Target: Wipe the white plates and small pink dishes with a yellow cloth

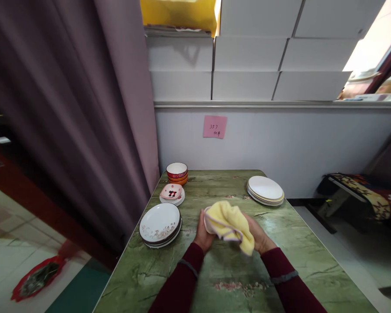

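Over the middle of the table, my left hand (203,234) is closed on the edge of a small white dish (209,223), most of which the cloth covers. A yellow towel (230,219) with a purple hem is draped across the dish, one corner hanging down. My right hand (258,234) is closed on the towel from the right side; its fingers are partly hidden behind the fabric. To the left of my left hand lies a stack of white plates (159,221) with a brown floral pattern and dark rims.
A pink patterned dish (171,191) rests on small plates, before stacked red and orange bowls (177,171). White plates (266,188) are stacked at the table's far right. The green marbled table (150,274) meets a wall bearing a pink note (215,126). A purple curtain (117,87) hangs at left.
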Demonstrator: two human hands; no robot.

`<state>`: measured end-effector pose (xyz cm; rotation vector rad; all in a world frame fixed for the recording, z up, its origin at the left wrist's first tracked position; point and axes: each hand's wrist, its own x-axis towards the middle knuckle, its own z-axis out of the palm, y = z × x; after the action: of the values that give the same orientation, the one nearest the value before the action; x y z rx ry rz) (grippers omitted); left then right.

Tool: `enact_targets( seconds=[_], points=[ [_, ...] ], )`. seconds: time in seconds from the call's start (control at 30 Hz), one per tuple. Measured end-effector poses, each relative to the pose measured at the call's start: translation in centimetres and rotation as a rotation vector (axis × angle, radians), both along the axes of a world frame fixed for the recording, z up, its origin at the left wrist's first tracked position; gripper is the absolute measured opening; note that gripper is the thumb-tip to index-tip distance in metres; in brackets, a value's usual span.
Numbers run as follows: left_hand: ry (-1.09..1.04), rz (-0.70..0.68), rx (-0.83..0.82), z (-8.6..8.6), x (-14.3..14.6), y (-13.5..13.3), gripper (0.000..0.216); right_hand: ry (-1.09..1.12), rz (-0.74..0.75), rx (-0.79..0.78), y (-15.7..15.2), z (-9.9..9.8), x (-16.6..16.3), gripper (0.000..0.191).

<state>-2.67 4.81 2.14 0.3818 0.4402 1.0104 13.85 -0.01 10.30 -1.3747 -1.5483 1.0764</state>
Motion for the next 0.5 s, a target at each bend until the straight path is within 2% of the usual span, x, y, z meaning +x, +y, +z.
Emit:
enact_targets(
  seconds=[0.1,0.17,0.23,0.33,0.4,0.5],
  points=[
    [0.011,0.032,-0.003,-0.1,0.3,0.3,0.064,-0.018,-0.182,0.146,1.2,1.2,1.1,0.065],
    [0.029,0.034,0.0,-0.2,0.4,0.3,0.063,-0.119,-0.222,0.255,1.7,1.7,1.2,0.067],
    [0.048,0.037,0.018,-0.2,0.6,0.2,0.062,-0.263,-0.135,0.33,1.8,1.8,0.5,0.065],
    [0.103,0.037,0.056,0.0,0.8,-0.3,0.062,-0.44,0.039,0.339,1.7,1.3,-1.2,0.064],
    [0.161,0.03,0.087,0.2,1.0,-0.8,0.062,-0.514,0.061,0.308,1.8,0.9,-2.3,0.061],
    [0.264,0.012,0.156,1.1,1.0,-1.5,0.062,-0.567,0.028,0.262,2.0,0.6,-2.9,0.045]
  ],
)
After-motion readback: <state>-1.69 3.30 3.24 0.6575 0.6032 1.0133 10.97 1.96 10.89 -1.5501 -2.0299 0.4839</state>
